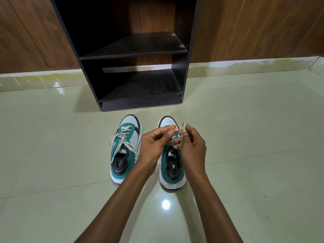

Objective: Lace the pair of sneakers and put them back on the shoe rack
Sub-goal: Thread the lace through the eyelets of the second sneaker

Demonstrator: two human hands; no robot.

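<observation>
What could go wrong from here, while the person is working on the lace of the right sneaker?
1. The left sneaker has loose lace ends trailing over its sides; they could snag or be stepped on when it is lifted to the shoe rack.
2. The left hand and right hand pinch the lace only with fingertips, so it might slip.
3. The hands hide the eyelets of the right sneaker, so one could be missed.

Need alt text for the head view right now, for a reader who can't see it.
Two bare hands, the left hand and right hand, pinch a pale lace above the right sneaker of a teal-and-white pair on a glossy tiled floor. The left sneaker sits beside it, laces loose. An empty black shoe rack stands just beyond.
</observation>
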